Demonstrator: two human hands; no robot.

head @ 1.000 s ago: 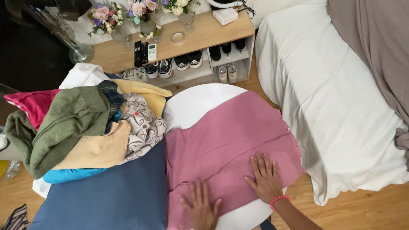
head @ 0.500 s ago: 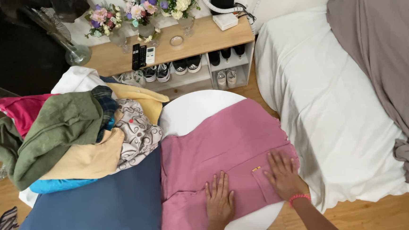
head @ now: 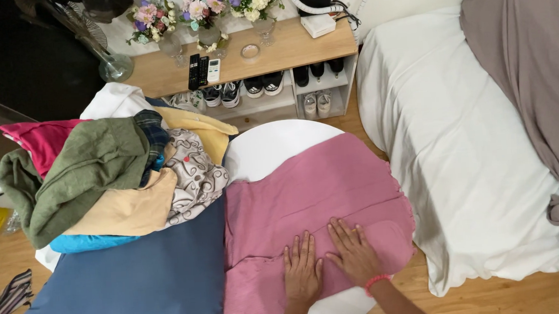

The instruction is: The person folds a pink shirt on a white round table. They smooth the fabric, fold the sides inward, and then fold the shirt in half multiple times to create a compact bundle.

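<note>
Flat on the pink garment (head: 315,206) lie both hands, palms down and fingers spread, grasping nothing: the left hand (head: 301,272) rests near the garment's lower edge, the right hand (head: 355,252), with a pink band at its wrist, just beside it and touching at the fingers. The garment is spread over a round white tabletop (head: 272,148), whose bare part shows beyond the garment's far edge. Left of the garment, touching its side, lies a dark blue cushion (head: 132,285). Beyond the cushion sits a heap of clothes (head: 112,170): green, red, beige, white, yellow, a patterned grey piece and a bright blue one at the bottom.

Past the tabletop stands a low wooden shelf (head: 286,50). Its open compartments hold pairs of shoes (head: 243,89); on its top stand vases of flowers (head: 199,10), three remote controls (head: 202,70) and a small round dish (head: 250,51). Right of the garment is a bed with a white cover (head: 459,139), a grey-brown blanket (head: 540,83) draped along its far side. The floor (head: 533,290) is of light wood.
</note>
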